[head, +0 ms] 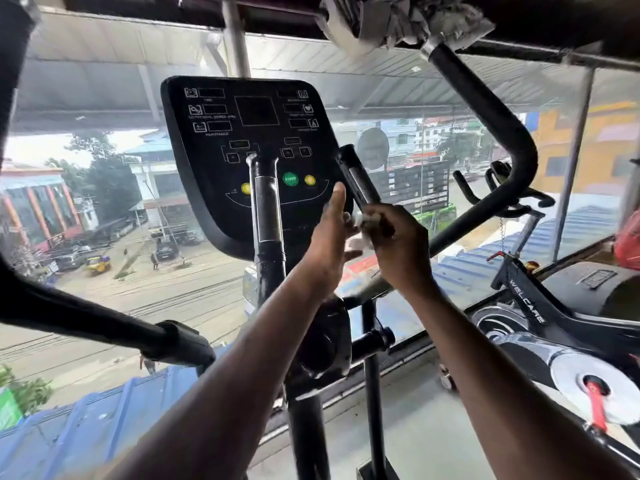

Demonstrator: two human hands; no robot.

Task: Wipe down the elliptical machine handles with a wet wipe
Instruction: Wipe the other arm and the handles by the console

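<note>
The elliptical's black console [249, 140] faces me, with two short fixed handles below it: the left one [265, 199] upright, the right one [356, 178] slanting down to my hands. My right hand [394, 244] grips the lower part of the right fixed handle with a white wet wipe [362, 221] bunched under its fingers. My left hand [329, 240] is beside it with fingers straight, touching the wipe and the console's lower right edge. The long moving handles run at the left [104, 320] and upper right [485, 112].
A large window fills the front, with a street far below. A spin bike [540, 306] with a silver flywheel stands at the right, its handlebars [502, 188] behind the right moving handle. A bundle of cloth [398, 19] hangs on a bar overhead.
</note>
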